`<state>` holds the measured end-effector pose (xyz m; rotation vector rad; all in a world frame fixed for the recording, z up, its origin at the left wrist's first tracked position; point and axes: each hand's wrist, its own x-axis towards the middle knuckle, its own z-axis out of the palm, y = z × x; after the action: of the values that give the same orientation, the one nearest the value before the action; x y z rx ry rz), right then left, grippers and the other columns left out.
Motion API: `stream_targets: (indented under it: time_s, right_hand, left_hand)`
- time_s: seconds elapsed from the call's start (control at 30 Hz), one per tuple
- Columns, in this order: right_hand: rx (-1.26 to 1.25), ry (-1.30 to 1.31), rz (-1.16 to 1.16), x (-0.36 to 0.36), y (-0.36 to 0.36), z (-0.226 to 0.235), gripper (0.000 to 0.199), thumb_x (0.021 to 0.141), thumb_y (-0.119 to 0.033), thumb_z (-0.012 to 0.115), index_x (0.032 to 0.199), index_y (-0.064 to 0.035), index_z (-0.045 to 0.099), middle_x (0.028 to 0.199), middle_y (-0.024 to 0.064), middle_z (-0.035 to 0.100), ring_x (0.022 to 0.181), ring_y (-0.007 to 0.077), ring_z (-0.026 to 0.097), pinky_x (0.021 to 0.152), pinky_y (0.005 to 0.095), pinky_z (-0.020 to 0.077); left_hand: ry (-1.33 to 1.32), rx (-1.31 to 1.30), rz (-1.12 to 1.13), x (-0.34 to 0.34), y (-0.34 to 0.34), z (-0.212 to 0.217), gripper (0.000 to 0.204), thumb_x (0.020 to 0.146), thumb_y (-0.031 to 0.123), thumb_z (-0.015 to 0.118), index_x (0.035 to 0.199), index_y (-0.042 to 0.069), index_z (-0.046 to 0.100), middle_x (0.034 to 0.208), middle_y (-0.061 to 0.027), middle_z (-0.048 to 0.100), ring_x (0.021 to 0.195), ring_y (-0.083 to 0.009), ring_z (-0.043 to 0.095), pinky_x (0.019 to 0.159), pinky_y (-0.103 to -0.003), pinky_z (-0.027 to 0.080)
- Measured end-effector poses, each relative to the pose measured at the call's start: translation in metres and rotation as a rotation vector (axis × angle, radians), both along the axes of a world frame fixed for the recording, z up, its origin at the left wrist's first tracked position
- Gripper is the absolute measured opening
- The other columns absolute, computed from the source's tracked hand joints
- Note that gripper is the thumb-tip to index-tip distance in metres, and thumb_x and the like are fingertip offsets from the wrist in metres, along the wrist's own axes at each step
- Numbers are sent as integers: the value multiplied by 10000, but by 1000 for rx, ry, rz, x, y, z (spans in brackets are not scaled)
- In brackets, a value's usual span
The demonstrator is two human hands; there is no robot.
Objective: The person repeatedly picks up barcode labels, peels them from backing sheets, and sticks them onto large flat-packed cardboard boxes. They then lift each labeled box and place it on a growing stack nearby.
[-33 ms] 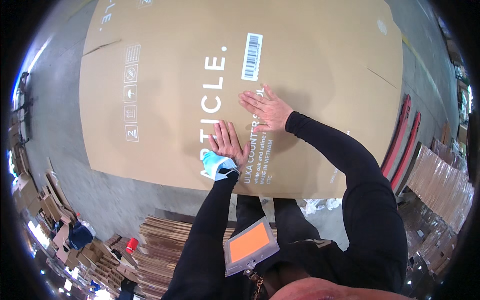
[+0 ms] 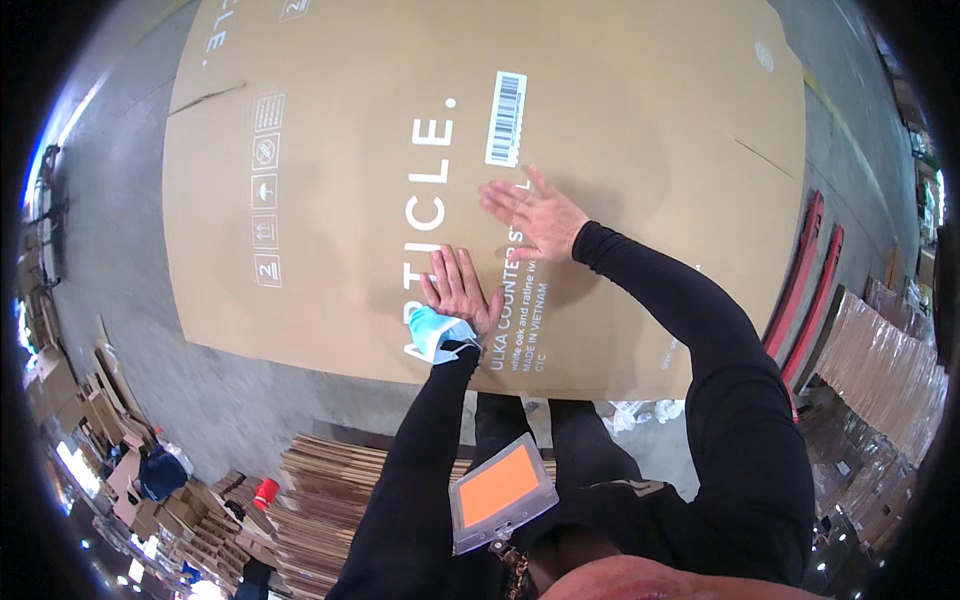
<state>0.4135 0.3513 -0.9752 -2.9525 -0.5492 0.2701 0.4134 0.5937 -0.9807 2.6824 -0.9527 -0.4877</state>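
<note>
A large flat sheet of brown cardboard (image 2: 640,110), printed with white lettering and handling symbols, spreads out before me. My left hand (image 2: 466,290) lies on it near the front edge, palm down with fingers stretched. A light blue face mask (image 2: 438,334) hangs around that wrist. Farther up and to the right is my right hand (image 2: 540,220), fingers spread and slightly blurred, over the printing just below a white barcode label (image 2: 507,118). Whether its palm presses on the sheet or hovers, I cannot tell. Neither hand holds anything.
Two long red bars (image 2: 795,280) lie on the floor at the right, beside a plastic-wrapped stack (image 2: 880,370). Stacked flat cardboard (image 2: 325,490) stands at the lower left. Crumpled clear plastic (image 2: 632,413) lies past the front edge. An orange badge (image 2: 503,487) hangs from me.
The cardboard's printing and my left hand appear very slightly lower in view. My right hand keeps nearly the same place, its fingers now blurred.
</note>
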Motion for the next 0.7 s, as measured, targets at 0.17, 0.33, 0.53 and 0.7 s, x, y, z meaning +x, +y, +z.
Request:
stream_targets:
  time_s: [0.17,0.33,0.53,0.7]
  right_hand:
    - [-148,-58,-452,88,-49,-9,903,892,-726,311,1541,-116,162,1606,48,169,1477,192,163,1170,598,46]
    - [-168,-193,-565,134,-84,8,913,896,-734,280,1541,-103,143,1612,49,140,1486,183,117,1167,599,60]
    - [-202,-66,-324,71,-3,0,978,866,-757,282,1530,-47,173,1605,98,165,1493,212,93,1166,587,47]
    - [229,-8,-143,-48,88,17,808,919,-596,380,1491,-34,275,1571,126,251,1473,244,180,1179,551,77]
  left_hand:
    - [-44,-28,-23,0,1,-2,933,812,487,579,1482,-63,234,1561,-291,126,1468,-427,72,1140,-624,51]
    - [-25,-42,-17,3,-8,-2,956,797,500,592,1492,-45,226,1572,-270,115,1474,-413,55,1148,-604,28]
    - [-20,-58,-11,2,-14,7,964,795,501,591,1497,-38,211,1582,-252,100,1482,-388,38,1155,-586,2]
    - [-211,-18,-48,13,7,11,981,780,504,610,1501,-30,214,1565,-256,172,1476,-391,100,1153,-599,77]
